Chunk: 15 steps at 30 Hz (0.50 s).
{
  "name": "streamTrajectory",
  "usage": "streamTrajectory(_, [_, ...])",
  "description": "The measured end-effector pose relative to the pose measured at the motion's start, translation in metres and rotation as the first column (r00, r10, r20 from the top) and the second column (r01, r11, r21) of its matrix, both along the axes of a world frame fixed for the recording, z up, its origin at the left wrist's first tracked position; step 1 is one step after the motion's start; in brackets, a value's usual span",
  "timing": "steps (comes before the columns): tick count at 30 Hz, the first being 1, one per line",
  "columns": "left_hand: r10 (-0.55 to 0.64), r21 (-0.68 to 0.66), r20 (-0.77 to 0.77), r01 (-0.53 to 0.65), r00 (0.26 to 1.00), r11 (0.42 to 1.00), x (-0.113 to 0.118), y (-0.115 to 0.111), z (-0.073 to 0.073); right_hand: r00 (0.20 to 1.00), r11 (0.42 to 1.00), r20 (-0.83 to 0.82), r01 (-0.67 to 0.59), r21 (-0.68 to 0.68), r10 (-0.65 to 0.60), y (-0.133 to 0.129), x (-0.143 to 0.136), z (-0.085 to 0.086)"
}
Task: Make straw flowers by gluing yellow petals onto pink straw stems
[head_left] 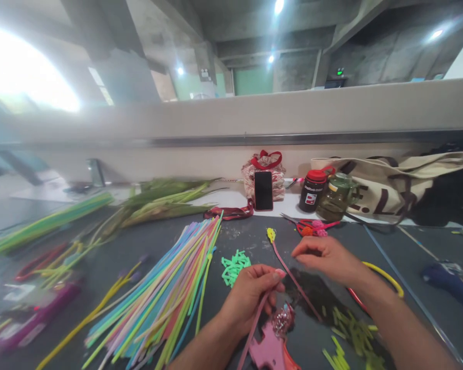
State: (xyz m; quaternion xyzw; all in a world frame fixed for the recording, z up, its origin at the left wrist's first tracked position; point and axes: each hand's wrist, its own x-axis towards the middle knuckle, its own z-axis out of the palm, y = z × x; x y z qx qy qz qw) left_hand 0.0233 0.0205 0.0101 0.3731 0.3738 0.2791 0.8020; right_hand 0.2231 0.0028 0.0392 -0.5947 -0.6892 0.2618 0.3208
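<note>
My left hand (250, 290) is closed, pinching a pink pipe cleaner (254, 324) that runs down toward the front edge. A small pink bit shows at its thumb tip. My right hand (327, 259) hovers to the right with thumb and index finger slightly apart, and I see nothing between them. Between the hands lies another pink stem (291, 275) with a yellow flower-like head (271, 235). A pink glue gun (272, 341) lies below my left hand. Beside that hand is a pile of short green pieces (234, 267).
A bundle of pastel pipe cleaners (158, 293) lies to the left. Scissors (291, 219) and red-pink pieces (312, 227) are beyond my right hand. A phone (263, 190), a black bottle (313, 191) and a green bottle (331, 198) stand behind. Yellow-green cut pieces (337, 354) lie front right.
</note>
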Motion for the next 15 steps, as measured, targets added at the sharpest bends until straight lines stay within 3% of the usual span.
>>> streamTrajectory(3, [0.009, 0.031, 0.017, -0.009, 1.0, 0.999, 0.0, 0.0, 0.0, 0.991, 0.994, -0.109, -0.089, -0.069, 0.082, -0.004, -0.022, 0.002])
streamTrajectory(6, [0.035, 0.066, 0.031, -0.037, 0.999, 0.997, 0.0, -0.001, 0.001, 0.982, 0.991, -0.17, -0.099, -0.084, 0.084, -0.005, -0.034, 0.003])
streamTrajectory(11, [0.048, 0.104, 0.032, -0.051, 0.998, 0.993, 0.0, -0.003, 0.004, 0.981, 0.995, -0.18, -0.082, -0.049, 0.072, -0.009, -0.044, 0.011])
streamTrajectory(15, [0.006, 0.086, 0.086, -0.013, 0.996, 0.996, -0.004, -0.002, 0.012, 0.977, 0.988, -0.149, -0.153, 0.014, 0.153, -0.015, -0.043, 0.02])
